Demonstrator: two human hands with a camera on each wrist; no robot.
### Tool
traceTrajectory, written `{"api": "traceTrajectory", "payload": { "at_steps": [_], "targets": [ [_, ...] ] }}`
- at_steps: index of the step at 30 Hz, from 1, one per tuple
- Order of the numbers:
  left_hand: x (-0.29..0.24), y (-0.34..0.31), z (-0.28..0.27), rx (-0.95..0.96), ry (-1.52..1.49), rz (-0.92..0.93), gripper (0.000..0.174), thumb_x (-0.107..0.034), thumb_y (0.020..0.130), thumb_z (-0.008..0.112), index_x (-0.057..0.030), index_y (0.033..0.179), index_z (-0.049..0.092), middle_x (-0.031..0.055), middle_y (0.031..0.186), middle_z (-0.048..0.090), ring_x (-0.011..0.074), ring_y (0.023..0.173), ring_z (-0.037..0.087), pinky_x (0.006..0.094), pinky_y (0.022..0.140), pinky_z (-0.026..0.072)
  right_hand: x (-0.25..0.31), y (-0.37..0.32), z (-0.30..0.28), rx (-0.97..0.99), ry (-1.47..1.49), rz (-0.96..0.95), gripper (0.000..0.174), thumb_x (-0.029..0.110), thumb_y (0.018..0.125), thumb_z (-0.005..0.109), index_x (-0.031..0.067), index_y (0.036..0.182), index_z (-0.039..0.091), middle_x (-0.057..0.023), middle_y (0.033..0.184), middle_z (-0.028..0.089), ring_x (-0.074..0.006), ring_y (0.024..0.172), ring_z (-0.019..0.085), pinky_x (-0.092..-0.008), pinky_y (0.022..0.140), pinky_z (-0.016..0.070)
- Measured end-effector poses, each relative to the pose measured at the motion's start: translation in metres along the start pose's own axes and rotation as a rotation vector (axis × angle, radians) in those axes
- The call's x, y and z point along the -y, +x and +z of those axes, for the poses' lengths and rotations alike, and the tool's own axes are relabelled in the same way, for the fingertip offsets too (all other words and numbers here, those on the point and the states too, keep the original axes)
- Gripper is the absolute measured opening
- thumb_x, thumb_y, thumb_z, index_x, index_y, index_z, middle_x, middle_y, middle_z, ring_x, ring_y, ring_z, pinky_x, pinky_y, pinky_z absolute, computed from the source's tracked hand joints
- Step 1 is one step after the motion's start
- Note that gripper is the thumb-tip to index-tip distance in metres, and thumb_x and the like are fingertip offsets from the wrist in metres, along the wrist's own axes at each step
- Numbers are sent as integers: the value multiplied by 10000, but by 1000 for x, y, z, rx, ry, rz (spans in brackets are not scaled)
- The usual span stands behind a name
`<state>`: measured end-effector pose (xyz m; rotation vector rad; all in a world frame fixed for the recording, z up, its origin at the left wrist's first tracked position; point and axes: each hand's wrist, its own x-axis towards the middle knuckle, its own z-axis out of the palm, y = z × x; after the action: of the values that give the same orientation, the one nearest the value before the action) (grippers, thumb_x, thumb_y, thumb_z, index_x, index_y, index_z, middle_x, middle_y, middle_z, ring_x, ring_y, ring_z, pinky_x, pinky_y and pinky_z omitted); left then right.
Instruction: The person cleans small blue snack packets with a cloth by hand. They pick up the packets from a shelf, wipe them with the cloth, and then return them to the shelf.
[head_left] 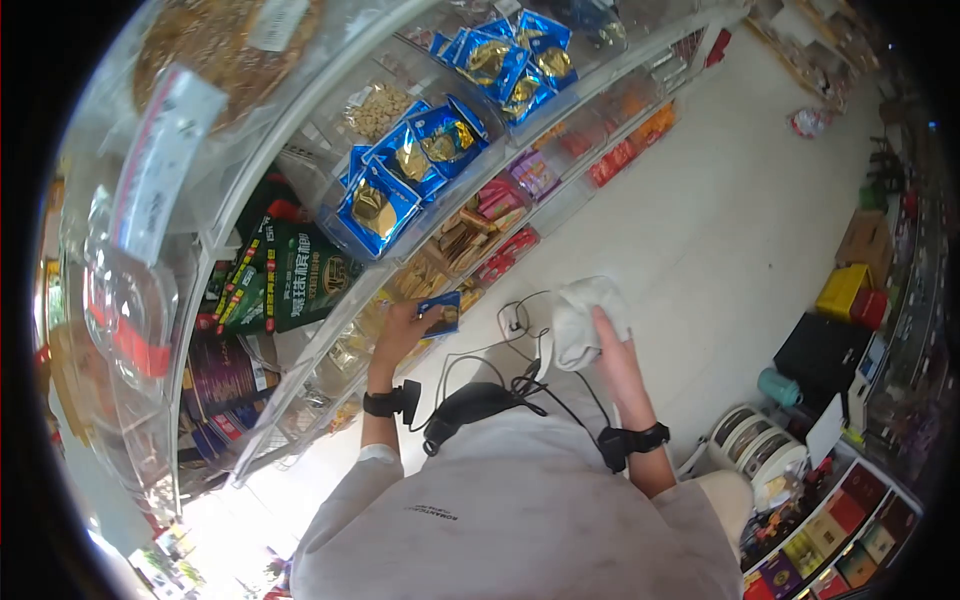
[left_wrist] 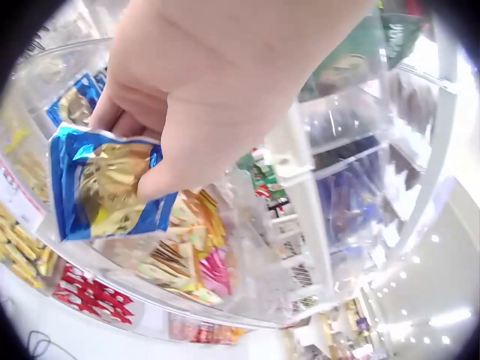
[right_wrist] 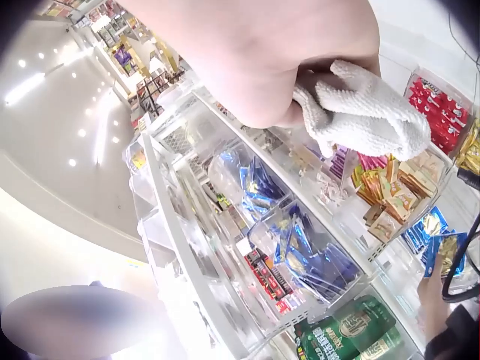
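My left hand point(head_left: 398, 340) pinches a small blue packet with a gold middle point(head_left: 443, 316) between thumb and fingers, beside the lower shelf. Close up in the left wrist view, the thumb lies across the front of the packet point(left_wrist: 105, 191). Another blue packet point(left_wrist: 75, 105) shows behind the fingers. In my right hand point(head_left: 622, 365) is a bunched white cloth point(head_left: 578, 322), held out over the floor to the right. The right wrist view shows the textured cloth point(right_wrist: 367, 112) sticking out from the curled fingers, some of which are hidden by the hand.
Clear shelf bins hold several blue and gold packets point(head_left: 408, 160), green bags point(head_left: 310, 275) and mixed small snacks point(head_left: 465, 240). Black cables point(head_left: 525, 380) hang before my chest. A white floor point(head_left: 690, 220) runs right of the shelves. Boxes and a yellow bin point(head_left: 843, 292) stand along the far right.
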<state>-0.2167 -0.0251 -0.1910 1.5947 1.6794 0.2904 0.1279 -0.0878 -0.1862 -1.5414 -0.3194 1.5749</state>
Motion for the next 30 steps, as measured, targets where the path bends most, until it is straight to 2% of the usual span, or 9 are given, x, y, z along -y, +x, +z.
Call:
{"api": "traceTrajectory", "payload": {
  "at_steps": [6, 9, 11, 15, 20, 21, 24, 25, 30],
  "targets": [
    [-145, -18, -32, 15, -478, 112, 307, -267, 953, 683, 37, 965, 728, 11, 631, 598, 82, 582, 497, 275, 540, 408, 75, -8, 64, 390, -274, -144, 709, 443, 953, 654, -119, 1345, 475, -184, 1290, 608, -218, 1194, 576, -321, 1042, 417],
    [-189, -15, -29, -141, -654, 335, 257, -201, 995, 621, 32, 1002, 730, 57, 1005, 675, 117, 923, 596, 278, 801, 465, 97, -23, 85, 630, -414, -273, 663, 399, 934, 697, -118, 1298, 498, -172, 1212, 640, -193, 1108, 610, -317, 962, 470],
    [-208, -14, -34, -202, -610, 563, 326, -214, 1054, 514, 44, 1130, 697, 81, 1309, 602, 152, 1203, 527, 311, 1027, 397, 101, -28, 88, 533, -377, -355, 577, 358, 931, 711, -78, 1266, 539, -147, 1166, 659, -170, 1050, 623, -308, 910, 492],
    [-223, -8, -25, 105, -1105, 464, 474, -333, 1099, 385, 40, 1337, 557, 75, 1322, 609, 142, 1192, 546, 296, 1053, 401, 144, -42, 88, 376, -374, -495, 426, 312, 954, 690, -68, 1132, 617, -122, 1072, 678, -137, 954, 628, -309, 805, 508],
    [-227, 12, -7, -32, -1336, 344, 491, -400, 1087, 407, 12, 1259, 610, 38, 1203, 647, 83, 1082, 566, 257, 950, 447, 165, -36, 91, -156, -168, -823, 416, 355, 1019, 580, -53, 1057, 647, -95, 952, 688, -115, 841, 614, -284, 704, 484],
    [-232, 15, -7, -16, -1345, 347, 500, -414, 1085, 404, 8, 1249, 616, 38, 1199, 645, 84, 1081, 561, 260, 951, 444, 169, -43, 90, -13, -297, -819, 401, 313, 1032, 536, -61, 1158, 611, -159, 1094, 666, -226, 988, 635, -358, 886, 492],
    [-263, -2, -8, 58, -1432, 324, 580, -490, 1077, 363, 9, 1282, 575, 59, 1266, 595, 113, 1148, 513, 285, 1014, 398, 166, -66, 119, 23, -1072, -1659, 410, 245, 1018, 518, -60, 1291, 541, -247, 1288, 577, -387, 1232, 539, -456, 1107, 361],
    [-267, -3, -8, 71, -1449, 327, 606, -507, 1077, 340, 12, 1309, 551, 64, 1288, 581, 123, 1170, 507, 291, 1032, 391, 161, -60, 116, 214, -870, -1541, 475, 213, 998, 512, -64, 1382, 468, -291, 1406, 475, -473, 1385, 357, -512, 1198, 203],
    [-257, 5, 11, 32, -1052, 455, 703, -570, 1066, 258, 6, 1438, 415, 69, 1388, 507, 158, 1263, 475, 315, 1095, 362, 169, -5, 113, 220, -704, -1174, 449, 266, 1019, 475, -58, 1325, 529, -266, 1432, 479, -438, 1351, 407, -515, 1179, 239]
  ]
}}
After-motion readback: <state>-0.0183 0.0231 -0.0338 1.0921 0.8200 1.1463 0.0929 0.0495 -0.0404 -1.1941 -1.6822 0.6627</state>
